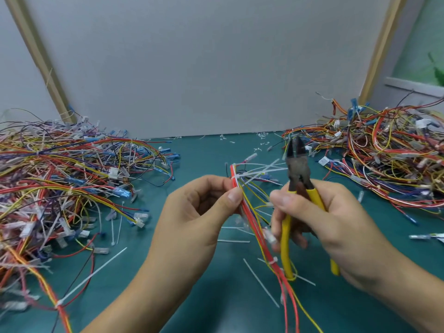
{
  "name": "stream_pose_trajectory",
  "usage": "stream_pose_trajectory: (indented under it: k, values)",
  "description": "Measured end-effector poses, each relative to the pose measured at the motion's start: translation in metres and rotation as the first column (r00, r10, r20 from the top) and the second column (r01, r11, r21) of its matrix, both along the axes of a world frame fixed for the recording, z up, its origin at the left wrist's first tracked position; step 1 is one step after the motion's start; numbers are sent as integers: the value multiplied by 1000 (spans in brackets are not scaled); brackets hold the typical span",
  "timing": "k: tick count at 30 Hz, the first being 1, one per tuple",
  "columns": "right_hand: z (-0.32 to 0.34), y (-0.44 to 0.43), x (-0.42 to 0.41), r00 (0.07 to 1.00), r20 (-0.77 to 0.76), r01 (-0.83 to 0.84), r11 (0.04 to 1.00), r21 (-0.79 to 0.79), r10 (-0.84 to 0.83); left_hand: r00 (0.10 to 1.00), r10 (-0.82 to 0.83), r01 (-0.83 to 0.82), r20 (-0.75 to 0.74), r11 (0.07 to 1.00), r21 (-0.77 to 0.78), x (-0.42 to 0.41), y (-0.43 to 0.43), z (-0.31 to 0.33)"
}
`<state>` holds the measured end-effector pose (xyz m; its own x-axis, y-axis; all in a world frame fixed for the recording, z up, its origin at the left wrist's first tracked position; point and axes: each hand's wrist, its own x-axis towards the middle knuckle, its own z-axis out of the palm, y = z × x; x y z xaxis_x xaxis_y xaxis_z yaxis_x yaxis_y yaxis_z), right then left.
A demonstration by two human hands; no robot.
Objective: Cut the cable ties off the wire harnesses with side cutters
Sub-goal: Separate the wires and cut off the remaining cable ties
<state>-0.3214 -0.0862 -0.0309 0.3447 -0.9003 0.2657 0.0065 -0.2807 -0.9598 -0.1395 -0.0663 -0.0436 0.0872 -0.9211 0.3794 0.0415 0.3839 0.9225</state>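
Observation:
My left hand (199,210) pinches a wire harness (252,219) of red, yellow and white wires between thumb and fingers, holding it upright over the green table. A white cable tie (236,177) wraps the bundle just above my fingers, its long tail pointing right. Lower down, another white tie (272,261) binds the same harness. My right hand (331,217) grips the yellow handles of the side cutters (298,164). Their dark jaws point up and stand slightly apart, to the right of the tie and not touching it.
A big heap of tangled harnesses (60,183) fills the left side of the green table (192,296). Another heap (379,152) lies at the right back. Cut white ties (260,282) are scattered around my hands. A grey wall panel (204,68) rises behind.

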Motion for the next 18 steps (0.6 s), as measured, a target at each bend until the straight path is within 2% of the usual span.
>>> stream_pose_trajectory:
  k: [2, 3, 6, 7, 10, 11, 14, 18]
  values:
    - [3, 2, -2, 998, 13, -63, 996, 59, 63, 998, 46, -44, 37, 998, -52, 2, 0, -1]
    - [5, 4, -2, 989, 49, -146, 982, 124, 140, 996, 68, -63, 56, 995, -79, 3, 0, -1]
    - [7, 5, -7, 918, 185, -389, 887, 249, 351, 987, 122, -108, 103, 985, -135, 4, 0, -1]
    - [7, 3, -9, 876, 236, -475, 835, 278, 420, 984, 140, -122, 115, 982, -147, 5, 0, -1]
    - [-2, -1, -4, 692, 392, -721, 564, 402, 606, 980, 169, -149, 108, 973, -175, 5, 0, 0]
    - [-8, -1, -1, 677, 380, -733, 531, 425, 630, 981, 163, -141, 105, 972, -186, 4, 1, 1]
    - [-24, 2, 7, 668, 334, -733, 509, 451, 665, 987, 123, -99, 103, 971, -216, 1, 3, 3]
    - [-27, 1, 6, 660, 380, -743, 487, 458, 648, 996, 52, -33, 79, 975, -220, -3, 6, 3]
